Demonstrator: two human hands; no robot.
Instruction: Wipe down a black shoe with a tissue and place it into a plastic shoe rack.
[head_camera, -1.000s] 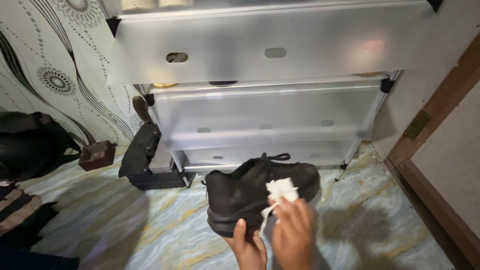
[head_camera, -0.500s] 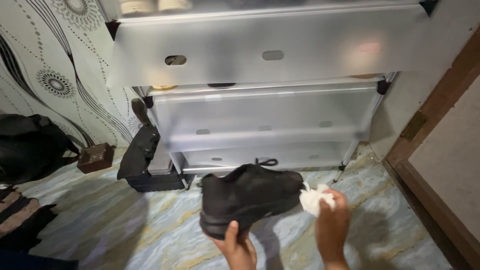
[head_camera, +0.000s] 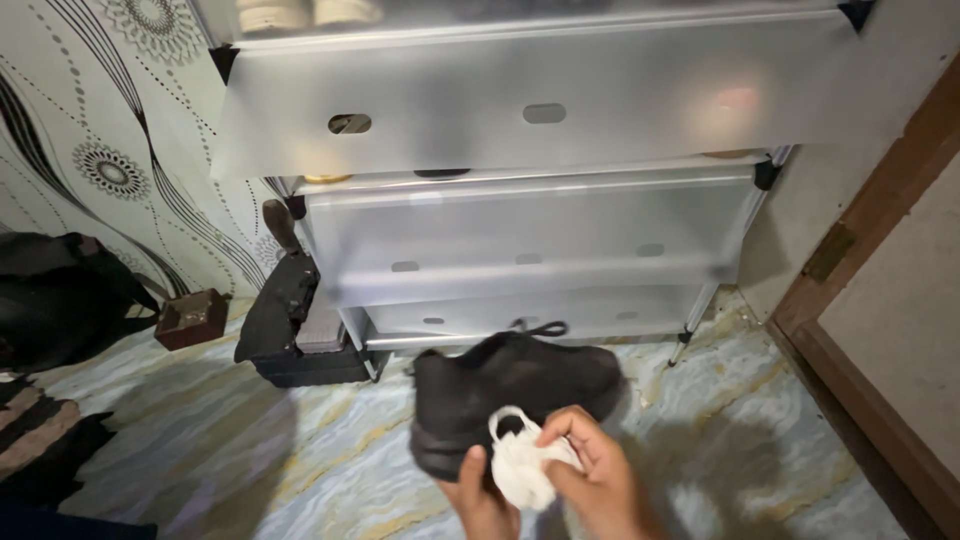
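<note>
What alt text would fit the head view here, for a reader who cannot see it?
The person's left hand holds a black shoe from below, above a marbled floor, while the right hand presses a white cloth to its side. Behind stands a frosted plastic shoe rack; a dark bag lies at left.

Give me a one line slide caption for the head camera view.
Left hand holds a black shoe above the marbled floor while the right hand presses a white cloth to its side.
</note>
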